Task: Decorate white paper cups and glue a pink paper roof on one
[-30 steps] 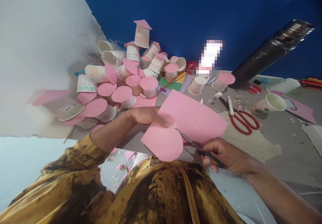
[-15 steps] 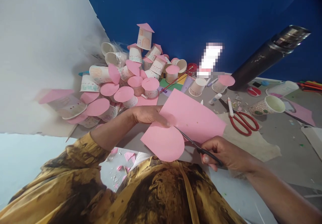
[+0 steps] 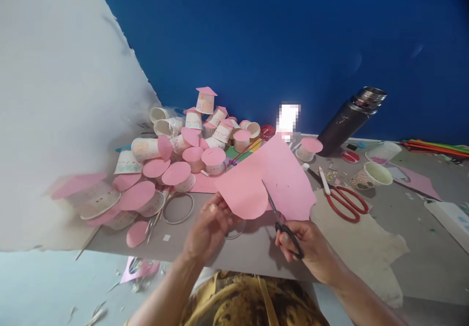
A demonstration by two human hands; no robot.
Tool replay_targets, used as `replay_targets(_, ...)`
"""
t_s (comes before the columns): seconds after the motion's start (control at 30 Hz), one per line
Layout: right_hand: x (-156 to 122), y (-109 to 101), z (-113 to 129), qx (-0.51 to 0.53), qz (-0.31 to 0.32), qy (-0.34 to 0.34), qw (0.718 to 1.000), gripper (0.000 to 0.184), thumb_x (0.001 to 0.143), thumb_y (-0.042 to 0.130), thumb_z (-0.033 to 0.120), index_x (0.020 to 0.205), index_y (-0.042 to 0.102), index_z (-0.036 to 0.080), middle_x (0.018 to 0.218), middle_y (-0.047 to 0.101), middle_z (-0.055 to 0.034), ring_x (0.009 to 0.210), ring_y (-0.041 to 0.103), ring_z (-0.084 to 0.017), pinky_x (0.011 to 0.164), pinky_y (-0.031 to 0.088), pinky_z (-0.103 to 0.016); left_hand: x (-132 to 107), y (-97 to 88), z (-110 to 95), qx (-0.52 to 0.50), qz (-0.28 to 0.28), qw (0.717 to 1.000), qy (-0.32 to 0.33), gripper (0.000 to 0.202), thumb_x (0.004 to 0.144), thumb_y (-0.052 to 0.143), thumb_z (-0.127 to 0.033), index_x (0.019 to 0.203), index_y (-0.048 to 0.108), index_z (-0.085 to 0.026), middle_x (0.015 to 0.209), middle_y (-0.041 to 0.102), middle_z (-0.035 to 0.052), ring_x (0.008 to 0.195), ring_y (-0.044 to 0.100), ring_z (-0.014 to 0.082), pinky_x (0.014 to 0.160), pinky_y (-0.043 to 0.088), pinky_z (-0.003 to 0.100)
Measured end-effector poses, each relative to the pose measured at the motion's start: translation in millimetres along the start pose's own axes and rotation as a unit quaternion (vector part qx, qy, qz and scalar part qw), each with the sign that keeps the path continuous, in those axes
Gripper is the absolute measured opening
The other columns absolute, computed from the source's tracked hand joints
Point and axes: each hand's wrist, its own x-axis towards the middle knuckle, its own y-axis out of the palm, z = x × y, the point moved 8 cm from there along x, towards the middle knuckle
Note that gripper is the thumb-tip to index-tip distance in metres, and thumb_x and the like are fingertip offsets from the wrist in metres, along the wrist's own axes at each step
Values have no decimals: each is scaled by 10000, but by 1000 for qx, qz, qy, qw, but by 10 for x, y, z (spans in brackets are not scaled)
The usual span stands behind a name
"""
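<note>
My left hand [image 3: 208, 226] pinches the lower left edge of a pink paper sheet [image 3: 278, 179] and holds it up above the grey table [image 3: 256, 252]. A rounded lobe [image 3: 244, 196] is cut into the sheet's near side. My right hand [image 3: 308, 248] grips black-handled scissors [image 3: 280, 218], fingers through the loops. The blades point up into the sheet beside the rounded lobe.
A heap of paper cups topped with pink discs [image 3: 183, 145] fills the table's left and back. Red scissors [image 3: 344, 199], a white pen [image 3: 324, 180], a patterned cup [image 3: 370, 175] and a dark flask [image 3: 344, 120] lie to the right. A metal ring [image 3: 178, 207] lies near my left hand.
The view has tilted up. My left hand has shifted from lying on the sheet to pinching its lower edge, and the sheet and scissors have turned more upright.
</note>
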Motion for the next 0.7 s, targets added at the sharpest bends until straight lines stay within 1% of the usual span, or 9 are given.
replay_targets(0.07,19,104,-3,-5,-8,-13,1000,666,771,680,829,642,633,177,514,578,-9,517,436,-113,558,333,-270,-41,70,66,5,-43,999,17,543,615,950,-466,1042,758,-190,1013,805,88,883,752,241,772,616,338)
replay_targets(0.13,19,200,-28,-4,-6,-15,1000,672,770,669,839,650,650,178,516,586,-14,521,445,-122,557,333,-276,-16,131,58,6,-85,996,36,504,593,964,-429,987,747,-201,945,811,68,883,764,240,766,610,304)
replay_targets(0.17,13,234,-46,0,-5,-13,1000,672,768,669,840,664,663,176,520,593,-17,526,449,-126,554,329,-278,10,151,33,4,-105,993,48,512,594,964,-412,1006,743,-203,938,814,62,891,769,241,768,610,295)
replay_targets(0.23,-6,266,-79,10,-10,-9,1000,670,774,672,833,697,687,167,535,608,-23,543,460,-132,555,323,-279,76,199,1,1,-118,992,48,556,598,967,-379,1069,736,-194,942,819,63,908,776,241,783,610,284)
replay_targets(0.33,-44,247,-101,19,-24,-5,1000,666,798,667,815,725,694,154,541,612,-23,545,442,-122,549,307,-269,155,278,-3,-2,-99,995,25,618,608,969,-340,1153,725,-177,958,823,68,899,783,237,790,616,280)
replay_targets(0.43,-80,208,-91,17,-28,3,999,689,794,646,839,709,662,155,540,602,-19,518,410,-104,520,286,-253,195,340,24,-6,-70,998,-3,633,624,961,-320,1186,718,-157,998,823,91,901,788,253,797,626,304)
replay_targets(0.53,-103,174,-89,10,-25,22,999,695,783,644,851,696,643,161,548,596,-16,491,399,-97,483,271,-245,224,365,51,-11,-53,998,-26,638,645,946,-309,1211,701,-145,1003,821,106,932,787,268,815,629,323)
replay_targets(0.6,-104,157,-84,13,-25,23,999,664,788,674,820,709,655,161,549,594,-12,491,408,-101,489,292,-248,243,363,62,-9,-47,998,-40,646,647,944,-304,1221,692,-147,983,821,101,949,786,274,819,628,326)
replay_targets(0.7,-87,157,-55,24,-19,2,1000,634,802,697,787,726,671,159,544,593,-11,513,427,-109,535,336,-259,265,336,68,2,-39,998,-56,656,634,952,-313,1214,693,-151,949,820,92,922,789,271,789,628,316)
